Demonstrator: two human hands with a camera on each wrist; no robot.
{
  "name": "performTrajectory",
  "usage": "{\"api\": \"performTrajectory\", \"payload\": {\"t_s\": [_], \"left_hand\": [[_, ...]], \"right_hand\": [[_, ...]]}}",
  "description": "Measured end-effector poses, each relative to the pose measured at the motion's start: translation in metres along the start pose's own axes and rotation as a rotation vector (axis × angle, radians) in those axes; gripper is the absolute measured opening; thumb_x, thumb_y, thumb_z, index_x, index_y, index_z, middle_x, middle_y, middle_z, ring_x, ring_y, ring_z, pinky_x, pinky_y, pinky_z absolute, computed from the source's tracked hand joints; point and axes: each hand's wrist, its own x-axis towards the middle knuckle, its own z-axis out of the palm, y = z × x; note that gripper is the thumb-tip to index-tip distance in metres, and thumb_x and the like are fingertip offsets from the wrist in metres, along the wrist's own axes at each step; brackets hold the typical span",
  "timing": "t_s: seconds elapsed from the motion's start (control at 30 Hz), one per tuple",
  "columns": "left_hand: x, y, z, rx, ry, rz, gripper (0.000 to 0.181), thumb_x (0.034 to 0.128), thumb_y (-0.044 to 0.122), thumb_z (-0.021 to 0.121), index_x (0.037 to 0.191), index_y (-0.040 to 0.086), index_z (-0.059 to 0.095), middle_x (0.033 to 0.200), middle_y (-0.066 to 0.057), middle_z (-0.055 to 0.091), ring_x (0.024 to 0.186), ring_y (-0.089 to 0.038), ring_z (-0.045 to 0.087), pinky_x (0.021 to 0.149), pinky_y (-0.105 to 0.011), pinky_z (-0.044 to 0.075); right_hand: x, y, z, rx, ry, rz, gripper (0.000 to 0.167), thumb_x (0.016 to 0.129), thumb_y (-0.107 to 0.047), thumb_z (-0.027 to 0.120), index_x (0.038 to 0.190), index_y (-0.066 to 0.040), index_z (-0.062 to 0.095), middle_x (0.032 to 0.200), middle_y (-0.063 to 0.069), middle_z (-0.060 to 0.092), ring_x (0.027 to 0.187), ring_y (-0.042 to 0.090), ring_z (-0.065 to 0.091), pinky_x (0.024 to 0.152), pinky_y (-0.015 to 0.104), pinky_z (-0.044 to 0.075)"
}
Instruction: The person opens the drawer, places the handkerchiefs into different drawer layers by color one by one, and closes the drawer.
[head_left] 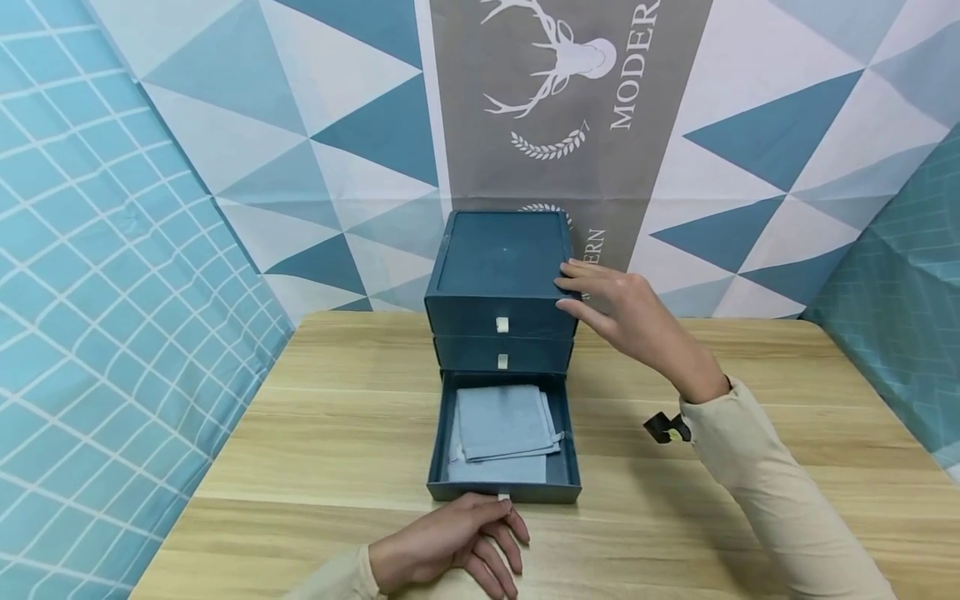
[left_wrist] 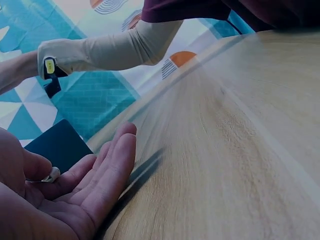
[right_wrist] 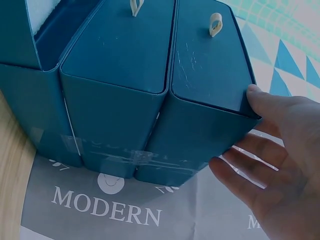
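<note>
A dark teal box of stacked drawers [head_left: 502, 254] stands at the back of the table. Its bottom drawer [head_left: 566, 492] is pulled out, and folded light blue cloths [head_left: 504, 421] lie inside. In front of that drawer, my left hand [head_left: 453, 542] pinches its small white pull tab [left_wrist: 52, 175] between thumb and index finger; the other fingers extend loosely. My right hand [head_left: 622, 308] rests on the box's upper right edge. Seen from the right wrist, the thumb [right_wrist: 255, 92] touches the front corner and the fairly straight fingers lie along the top.
The upper two drawers are closed, each with a white tab [head_left: 502, 325]. Behind the box hangs a patterned backdrop [head_left: 360, 167] with triangles and a deer head. A wood-grain table [head_left: 322, 433] lies beneath. A dark wrist device [head_left: 663, 427] sits by the right cuff.
</note>
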Motion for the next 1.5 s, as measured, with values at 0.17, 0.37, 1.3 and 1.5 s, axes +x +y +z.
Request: {"api": "performTrajectory", "payload": {"t_s": [0.17,0.37,1.3,1.5], "left_hand": [[0.0,0.0,0.0,0.001,0.006,-0.011,0.048,0.1074,0.039,0.039,0.124,-0.001,0.058,0.098,-0.007,0.071,0.078,-0.017,0.073,0.069,-0.033,0.061],[0.003,0.004,-0.002,0.01,0.006,0.014,0.047,0.1078,0.038,0.038,0.124,-0.001,0.058,0.097,-0.008,0.07,0.078,-0.017,0.073,0.069,-0.033,0.061],[0.025,0.032,-0.026,0.072,0.11,0.111,0.048,0.1081,0.034,0.039,0.124,-0.008,0.058,0.092,-0.01,0.07,0.077,-0.023,0.073,0.071,-0.042,0.061],[0.031,0.037,-0.033,0.076,0.12,0.12,0.049,0.1081,0.034,0.039,0.125,-0.008,0.057,0.093,-0.011,0.07,0.078,-0.023,0.073,0.071,-0.041,0.061]], "right_hand": [[0.0,0.001,0.002,0.01,-0.009,0.007,0.038,0.097,-0.026,0.067,0.13,-0.007,0.066,0.145,0.013,0.053,0.138,0.029,0.046,0.107,0.051,0.043],[-0.001,0.002,0.002,0.009,-0.009,0.01,0.038,0.098,-0.025,0.066,0.131,-0.007,0.065,0.145,0.013,0.052,0.138,0.028,0.045,0.106,0.051,0.043],[0.0,0.0,0.002,0.016,-0.004,0.027,0.039,0.098,-0.028,0.066,0.131,-0.008,0.065,0.146,0.013,0.052,0.14,0.027,0.043,0.107,0.051,0.042],[0.0,-0.001,0.002,0.021,-0.003,0.032,0.039,0.098,-0.027,0.066,0.132,-0.008,0.065,0.147,0.013,0.051,0.139,0.027,0.044,0.109,0.051,0.041]]}}
